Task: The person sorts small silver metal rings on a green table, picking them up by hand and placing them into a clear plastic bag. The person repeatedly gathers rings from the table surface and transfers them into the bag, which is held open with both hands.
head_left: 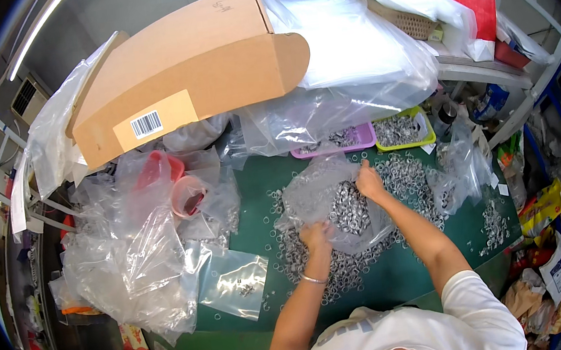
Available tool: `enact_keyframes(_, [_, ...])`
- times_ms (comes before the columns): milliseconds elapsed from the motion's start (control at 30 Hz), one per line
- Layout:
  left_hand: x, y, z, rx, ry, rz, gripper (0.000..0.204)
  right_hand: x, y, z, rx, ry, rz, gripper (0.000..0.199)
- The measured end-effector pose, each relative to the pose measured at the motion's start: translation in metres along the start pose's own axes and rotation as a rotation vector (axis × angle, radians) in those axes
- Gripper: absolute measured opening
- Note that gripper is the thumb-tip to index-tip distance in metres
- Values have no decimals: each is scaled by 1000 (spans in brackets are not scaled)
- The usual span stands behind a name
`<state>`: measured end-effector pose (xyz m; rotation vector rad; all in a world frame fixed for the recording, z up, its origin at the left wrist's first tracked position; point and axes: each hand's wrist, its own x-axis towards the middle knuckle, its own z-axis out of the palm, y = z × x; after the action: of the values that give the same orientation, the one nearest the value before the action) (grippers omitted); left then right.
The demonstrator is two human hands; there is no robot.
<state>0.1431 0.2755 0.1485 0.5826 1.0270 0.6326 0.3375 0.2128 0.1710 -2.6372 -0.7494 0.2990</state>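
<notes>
A clear plastic bag (316,192) with many small metal rings (349,210) in it lies between my two hands on the green table. My left hand (316,236) is closed on the bag's near left edge. Its wrist wears a bracelet. Farther up and to the right, my right hand (368,181) grips the bag's far right edge with the fingers closed. Loose metal rings (337,276) are spread around and under the bag, also to the right of my right forearm. The bag's underside is hidden.
Behind the rings stand a purple tray (365,139) and a yellow-green tray (429,132), both holding small metal parts. Crumpled plastic bags (130,254) and a pink cup (184,193) cover the left side. A cardboard box (172,70) overhangs the back. A flat clear bag (234,284) lies near left.
</notes>
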Motion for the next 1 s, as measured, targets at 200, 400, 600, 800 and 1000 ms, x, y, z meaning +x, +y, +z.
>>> enact_keyframes(200, [-8, 18, -18, -344, -88, -89, 14, 20, 24, -15, -47, -261, -81, 25])
enact_keyframes(400, [-30, 80, 7, -229, -193, 27, 12, 19, -2, -52, 616, 27, 25, 19])
enact_keyframes(600, [-46, 155, 32, -255, -458, 203, 13, -20, -64, -149, 1033, -20, 16, 15])
enact_keyframes(800, [-92, 190, 41, -295, -601, 163, 16, -72, -80, -214, 1107, -62, -11, 14])
enact_keyframes(1000, [-162, 190, 49, -600, -658, -214, 20, -146, -41, -261, 1171, 66, -11, 13])
